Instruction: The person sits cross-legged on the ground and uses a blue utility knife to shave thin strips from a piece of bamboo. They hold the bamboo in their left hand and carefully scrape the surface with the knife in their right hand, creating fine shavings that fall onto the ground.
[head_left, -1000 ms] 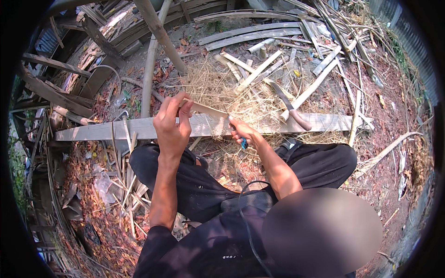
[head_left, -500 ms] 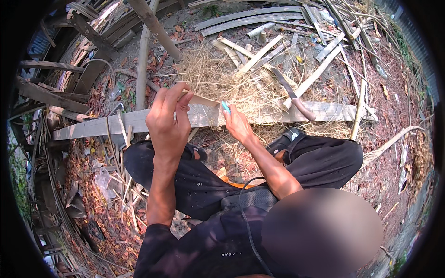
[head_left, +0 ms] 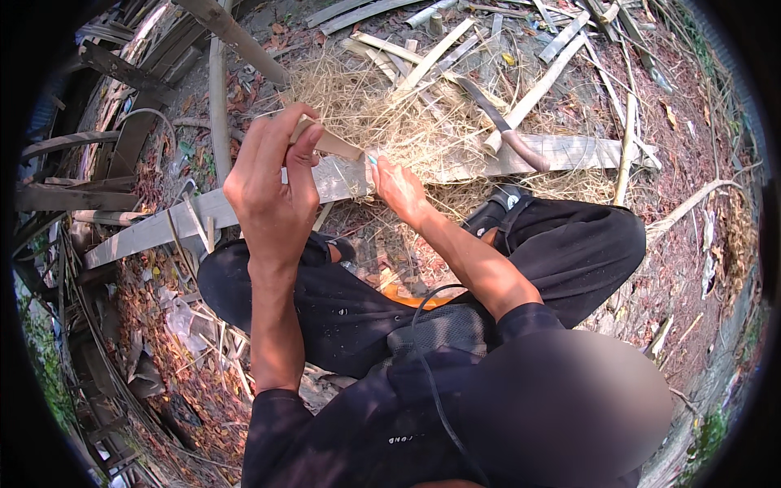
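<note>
My left hand (head_left: 272, 175) is raised over the left part of a long grey plank (head_left: 191, 215), its fingers closed on one end of a flat, pale wooden or bamboo strip (head_left: 338, 145). The strip slants down toward my right hand (head_left: 399, 189), which is closed around a small light-blue thing (head_left: 373, 160). Only a bit of that blue thing shows, so its kind is unclear. It sits at the strip's lower end; whether the two touch I cannot tell. A long knife with a curved wooden handle (head_left: 525, 151) rests across the plank to the right.
Thin curly shavings (head_left: 346, 93) are heaped beyond the plank. Split strips (head_left: 439, 61) lie scattered farther back. A slanting post (head_left: 236, 41) and stacked timber (head_left: 77, 199) stand at the left. My bent legs (head_left: 561, 256) flank the near side, and a black cable (head_left: 423, 358) runs over my lap.
The whole view has shifted, so the plank and knife appear higher in the picture. Both hands keep their grips, and less of the blue thing shows beside my right fingers.
</note>
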### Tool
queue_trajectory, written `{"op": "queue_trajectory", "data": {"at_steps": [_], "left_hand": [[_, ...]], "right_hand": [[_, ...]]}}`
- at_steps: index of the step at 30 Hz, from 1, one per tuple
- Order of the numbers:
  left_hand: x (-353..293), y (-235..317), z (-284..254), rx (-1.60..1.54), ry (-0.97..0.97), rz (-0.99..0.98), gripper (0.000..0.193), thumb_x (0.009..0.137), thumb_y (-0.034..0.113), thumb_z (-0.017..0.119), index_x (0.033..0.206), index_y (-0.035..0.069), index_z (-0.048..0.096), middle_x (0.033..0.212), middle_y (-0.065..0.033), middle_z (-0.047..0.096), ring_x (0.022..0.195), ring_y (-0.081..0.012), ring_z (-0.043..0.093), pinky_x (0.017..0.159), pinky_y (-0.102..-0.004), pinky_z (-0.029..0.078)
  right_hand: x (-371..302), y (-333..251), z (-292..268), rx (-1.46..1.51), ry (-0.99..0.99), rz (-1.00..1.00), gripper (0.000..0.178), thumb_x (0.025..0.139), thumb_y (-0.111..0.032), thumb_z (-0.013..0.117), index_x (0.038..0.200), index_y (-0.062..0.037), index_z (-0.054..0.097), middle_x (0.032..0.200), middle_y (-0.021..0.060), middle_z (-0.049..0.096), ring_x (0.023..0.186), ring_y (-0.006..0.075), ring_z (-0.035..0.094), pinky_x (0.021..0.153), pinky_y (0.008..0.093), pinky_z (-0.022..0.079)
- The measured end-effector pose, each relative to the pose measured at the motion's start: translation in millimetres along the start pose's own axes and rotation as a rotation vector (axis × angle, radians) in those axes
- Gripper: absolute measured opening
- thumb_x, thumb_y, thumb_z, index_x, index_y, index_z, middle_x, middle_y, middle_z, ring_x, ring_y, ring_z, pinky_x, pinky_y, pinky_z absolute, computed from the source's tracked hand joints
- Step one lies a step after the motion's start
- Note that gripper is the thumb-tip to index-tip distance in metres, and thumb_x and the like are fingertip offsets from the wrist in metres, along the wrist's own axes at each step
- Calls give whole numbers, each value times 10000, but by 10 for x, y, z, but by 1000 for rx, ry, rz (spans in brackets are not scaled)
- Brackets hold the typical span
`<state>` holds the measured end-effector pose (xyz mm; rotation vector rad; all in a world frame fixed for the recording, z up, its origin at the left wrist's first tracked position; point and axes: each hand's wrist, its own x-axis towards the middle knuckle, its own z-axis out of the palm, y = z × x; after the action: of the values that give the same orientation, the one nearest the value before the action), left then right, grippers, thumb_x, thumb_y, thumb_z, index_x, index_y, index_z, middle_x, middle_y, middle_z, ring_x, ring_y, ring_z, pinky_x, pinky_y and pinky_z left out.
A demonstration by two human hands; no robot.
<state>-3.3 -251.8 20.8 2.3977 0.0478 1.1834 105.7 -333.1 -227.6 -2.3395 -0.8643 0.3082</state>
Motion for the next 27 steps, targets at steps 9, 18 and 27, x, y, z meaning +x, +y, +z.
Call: {"op": "queue_trajectory", "data": {"at_steps": [9,18,27], "left_hand": [[-45,110,41,53,-89,34,236,816,-105,651,1019,15,648,852,-111,657,675,-241,631,614,-334,494],[143,48,-7,12,-61,-129,136,886,-43,637,1019,-16,650,849,-110,653,623,-164,644,545,-304,496],[155,-43,51,-44,-27,-103,138,879,-25,656,1017,-16,661,836,-100,665,606,-160,642,524,-289,493]], "right_hand": [[551,26,203,142,-341,182,265,932,-176,484,985,-14,687,921,198,714,865,330,713,714,402,589],[395,201,410,-48,-130,27,262,973,-224,475,1029,-51,664,875,203,710,841,318,721,706,455,567],[120,116,417,-79,67,89,312,988,-280,489,936,-8,632,779,201,683,748,334,704,681,422,575]]}}
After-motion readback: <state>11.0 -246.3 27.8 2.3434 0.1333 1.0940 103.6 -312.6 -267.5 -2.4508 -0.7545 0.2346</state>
